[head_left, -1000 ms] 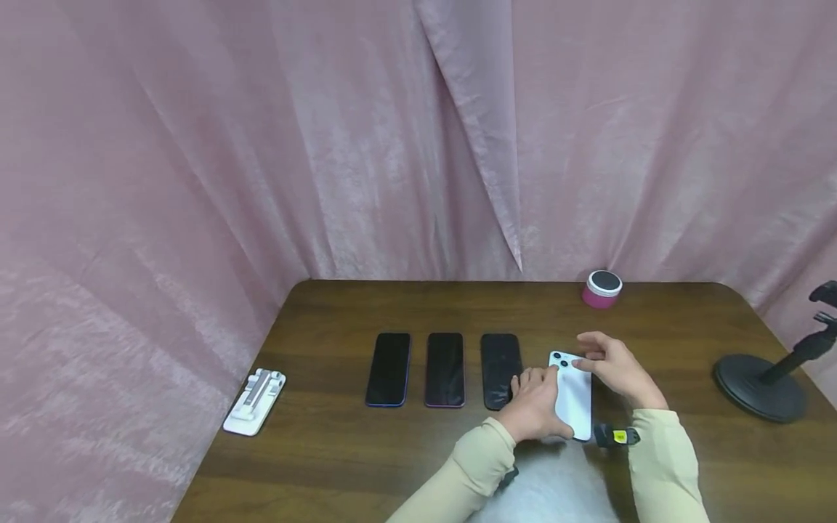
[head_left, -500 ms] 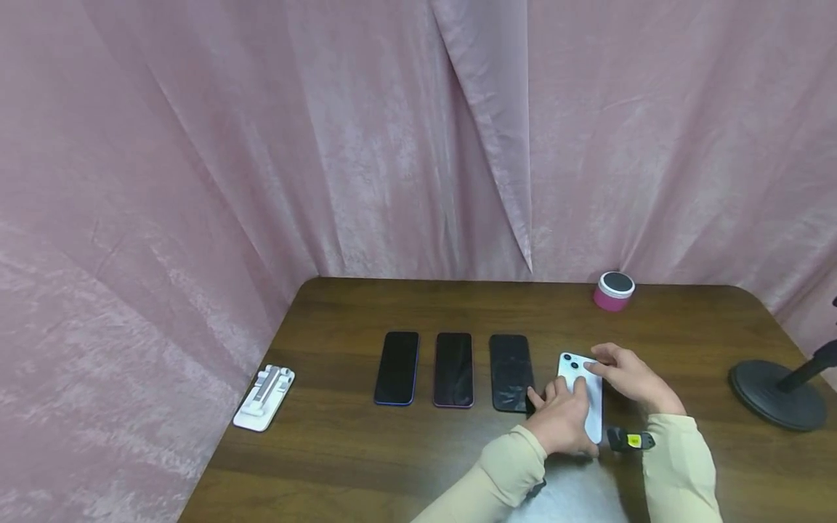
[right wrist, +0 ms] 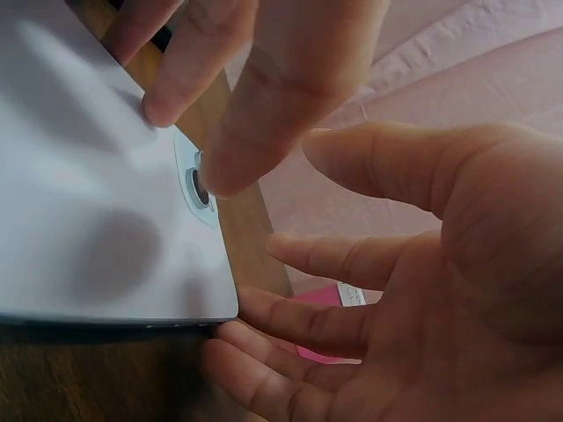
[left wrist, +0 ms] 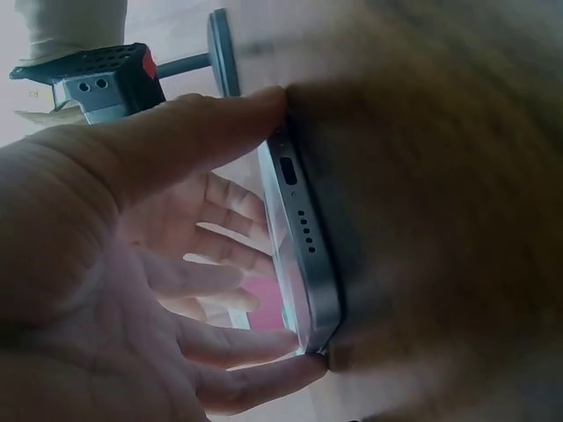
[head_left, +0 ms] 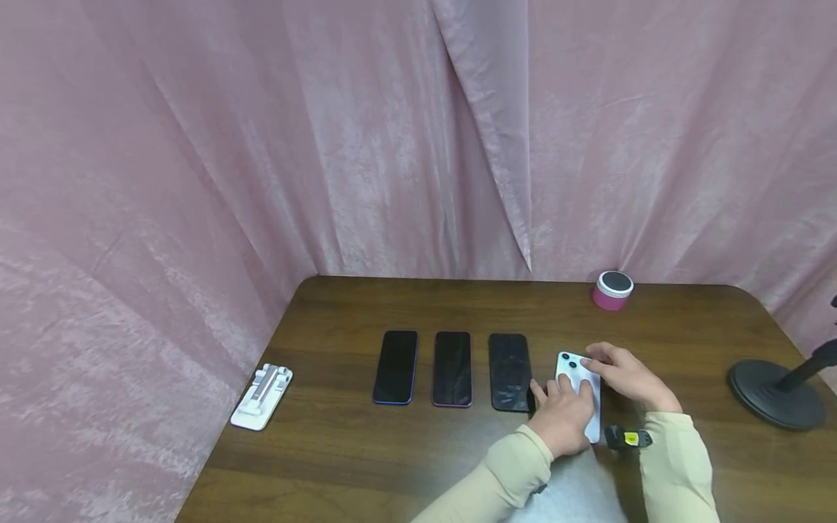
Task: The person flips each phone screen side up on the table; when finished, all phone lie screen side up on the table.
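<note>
A pale blue phone [head_left: 591, 407] lies back up at the table's right, its cameras at the far left corner. My left hand [head_left: 564, 421] holds its near end: in the left wrist view, the thumb of that hand [left wrist: 97, 255] presses one corner of the phone's port edge [left wrist: 303, 220] and fingers meet the other. My right hand [head_left: 631, 379] is at the far end, fingers loosely bent. In the right wrist view, fingertips of my right hand [right wrist: 422, 272] touch the corner of the phone [right wrist: 106, 229], the thumb off it. Left of it lies a black phone [head_left: 510, 370].
Two more dark phones [head_left: 395, 367] [head_left: 452, 369] lie in the row. A white case-like item [head_left: 261, 396] is at the left edge, a pink jar [head_left: 612, 290] at the back edge, a black stand [head_left: 775, 394] at the right. Pink curtain [head_left: 392, 145] hangs behind the table [head_left: 314, 450].
The view has shifted, so everything on the table appears a little farther right. My left fingers have moved from the phone's left side to over its back; my right hand stays by the far end.
</note>
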A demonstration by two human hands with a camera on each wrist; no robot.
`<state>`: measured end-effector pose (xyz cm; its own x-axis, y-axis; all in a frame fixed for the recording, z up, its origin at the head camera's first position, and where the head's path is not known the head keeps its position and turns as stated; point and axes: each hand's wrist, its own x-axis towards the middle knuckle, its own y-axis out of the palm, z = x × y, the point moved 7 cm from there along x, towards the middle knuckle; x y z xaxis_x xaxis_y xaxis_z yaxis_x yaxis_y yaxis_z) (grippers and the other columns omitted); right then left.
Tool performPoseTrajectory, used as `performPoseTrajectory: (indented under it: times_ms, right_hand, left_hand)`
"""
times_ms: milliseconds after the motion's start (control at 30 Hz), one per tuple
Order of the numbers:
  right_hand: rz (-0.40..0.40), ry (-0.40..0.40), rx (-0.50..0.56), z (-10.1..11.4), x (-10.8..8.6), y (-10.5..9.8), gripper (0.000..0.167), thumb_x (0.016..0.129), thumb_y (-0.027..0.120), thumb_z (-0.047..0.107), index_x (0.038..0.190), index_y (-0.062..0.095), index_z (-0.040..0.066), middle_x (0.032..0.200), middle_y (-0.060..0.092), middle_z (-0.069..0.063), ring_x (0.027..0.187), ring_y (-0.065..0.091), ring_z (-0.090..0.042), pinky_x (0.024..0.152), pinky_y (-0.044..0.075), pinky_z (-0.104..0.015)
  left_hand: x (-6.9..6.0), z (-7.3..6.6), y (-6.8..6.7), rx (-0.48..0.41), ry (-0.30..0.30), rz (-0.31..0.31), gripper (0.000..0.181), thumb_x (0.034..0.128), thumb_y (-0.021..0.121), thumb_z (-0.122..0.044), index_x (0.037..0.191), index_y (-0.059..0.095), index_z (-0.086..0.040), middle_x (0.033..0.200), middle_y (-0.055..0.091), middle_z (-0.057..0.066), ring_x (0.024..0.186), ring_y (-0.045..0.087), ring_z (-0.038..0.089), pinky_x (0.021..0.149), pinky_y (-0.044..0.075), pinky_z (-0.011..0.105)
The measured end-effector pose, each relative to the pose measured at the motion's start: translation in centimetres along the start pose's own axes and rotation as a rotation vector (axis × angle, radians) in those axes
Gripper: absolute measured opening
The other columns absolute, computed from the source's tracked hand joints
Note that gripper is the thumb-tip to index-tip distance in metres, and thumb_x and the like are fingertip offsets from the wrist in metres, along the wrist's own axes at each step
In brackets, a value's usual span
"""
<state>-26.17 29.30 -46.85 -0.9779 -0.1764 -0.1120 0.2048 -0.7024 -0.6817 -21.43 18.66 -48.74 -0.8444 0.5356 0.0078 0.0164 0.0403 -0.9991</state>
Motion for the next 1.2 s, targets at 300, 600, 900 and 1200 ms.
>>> performPoseTrajectory:
  times_ms: [300,600,900,1200]
  right_hand:
    - [0.011,0.031,-0.019,-0.4,0.6,0.2,0.050,0.102,0.056,0.022,0.126,0.051,-0.021,0.115,0.060,-0.036,0.107,0.058,-0.047,0.090,0.047,-0.061]
    - [0.031,0.030,-0.051,-0.3,1.1,-0.1,0.045,0.102,0.056,0.023,0.114,0.060,-0.020,0.106,0.066,-0.028,0.098,0.062,-0.037,0.083,0.050,-0.051]
    - [0.002,-0.016,0.041,-0.1,1.1,-0.4,0.033,0.099,0.058,0.010,0.110,0.063,-0.021,0.101,0.068,-0.024,0.088,0.058,-0.025,0.070,0.049,-0.032]
    - [-0.032,-0.045,0.059,0.1,0.6,-1.2,0.040,0.087,0.063,-0.006,0.120,0.053,-0.026,0.113,0.061,-0.038,0.099,0.061,-0.041,0.084,0.053,-0.050]
  left_hand:
    - [-0.3,-0.3,-0.2,0.069,0.078,0.061,0.090,0.0753,0.086,-0.051,0.147,0.048,-0.013,0.140,0.055,0.012,0.122,0.054,0.025,0.103,0.036,0.059]
    - [-0.6,-0.3,0.0,0.080,0.102,0.119,0.097,0.0788,0.082,-0.055,0.153,0.041,-0.008,0.146,0.051,0.010,0.128,0.051,0.025,0.106,0.034,0.060]
    - [-0.4,0.2,0.4,-0.006,0.122,0.249,0.092,0.0884,0.073,-0.053,0.158,0.031,-0.011,0.154,0.041,0.013,0.138,0.042,0.028,0.110,0.030,0.057]
    - [-0.2,0.6,0.3,-0.133,0.170,0.270,0.085,0.0934,0.069,-0.048,0.159,0.025,-0.018,0.156,0.036,0.020,0.140,0.038,0.029,0.112,0.032,0.044]
